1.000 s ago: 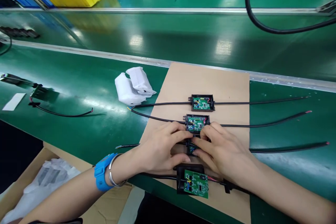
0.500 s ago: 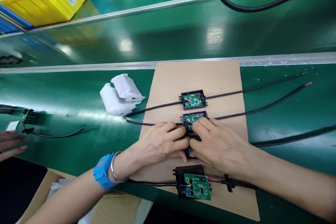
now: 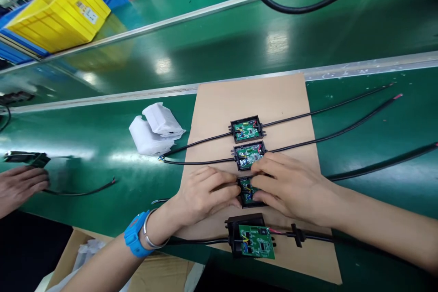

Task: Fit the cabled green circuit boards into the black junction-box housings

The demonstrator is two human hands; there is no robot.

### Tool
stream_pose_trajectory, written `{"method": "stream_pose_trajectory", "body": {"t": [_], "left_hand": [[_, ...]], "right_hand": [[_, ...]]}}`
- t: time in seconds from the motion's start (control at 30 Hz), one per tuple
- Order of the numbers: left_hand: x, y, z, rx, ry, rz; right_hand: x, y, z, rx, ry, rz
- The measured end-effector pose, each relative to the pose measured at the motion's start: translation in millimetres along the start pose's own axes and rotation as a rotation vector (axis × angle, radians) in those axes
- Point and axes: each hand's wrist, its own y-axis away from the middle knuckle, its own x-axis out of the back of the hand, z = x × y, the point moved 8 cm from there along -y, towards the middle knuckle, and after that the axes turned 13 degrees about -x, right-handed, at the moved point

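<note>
Head view: your left hand (image 3: 207, 194) and right hand (image 3: 296, 187) meet at a small open black case (image 3: 253, 204) holding a green circuit board (image 3: 247, 190), on a cardboard sheet (image 3: 249, 93) over the green counter (image 3: 369, 141). Your left fingertips touch the case's 9 o'clock side; your right fingers and thumb bend over it from 3 o'clock. Whether either grip is closed on anything, you cannot tell.

To do this well, brace the case with the left fingers and press the board gently by its edges, level, away from the small parts. Ease the thin wires inside the walls so that none gets pinched.

Two open cases, a far one (image 3: 249, 140) and a middle one (image 3: 244, 169), lie at 12 o'clock; a tilted board (image 3: 262, 244) lies at 6 o'clock. Your right fingers hide the 3 o'clock end of the board and its cable entry. The cable (image 3: 383, 164) towards 3 o'clock passes behind your hand. The wiring is too small to trace.
</note>
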Motion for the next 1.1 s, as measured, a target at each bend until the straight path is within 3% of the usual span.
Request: {"method": "stream_pose_trajectory", "body": {"t": [0.23,0.37,0.5,0.7,0.93,1.1], "left_hand": [[-8.9,-4.1,9.5,-0.099,-0.106,-0.187],[-12.1,-13.7,6.0,-0.099,-0.103,-0.330],[-11.1,-21.6,2.2,-0.074,-0.081,-0.391],[-10.6,-24.7,-3.8,-0.023,0.027,-0.358],[-14.1,-22.7,-17.5,0.019,0.290,-0.179],[-16.7,-23.3,-18.0,0.017,0.272,-0.229]], "right_hand": [[-6.8,-2.1,-2.0,-0.021,0.128,-0.013],[-5.2,-5.0,-2.8,-0.026,0.077,-0.033],[-5.0,-8.0,-3.8,-0.028,0.061,-0.094],[-4.3,-10.4,5.0,-0.165,-0.117,-0.106],[-8.6,-5.4,10.0,-0.303,-0.292,-0.022],[-10.6,-4.3,6.6,-0.285,-0.308,-0.009]]}}
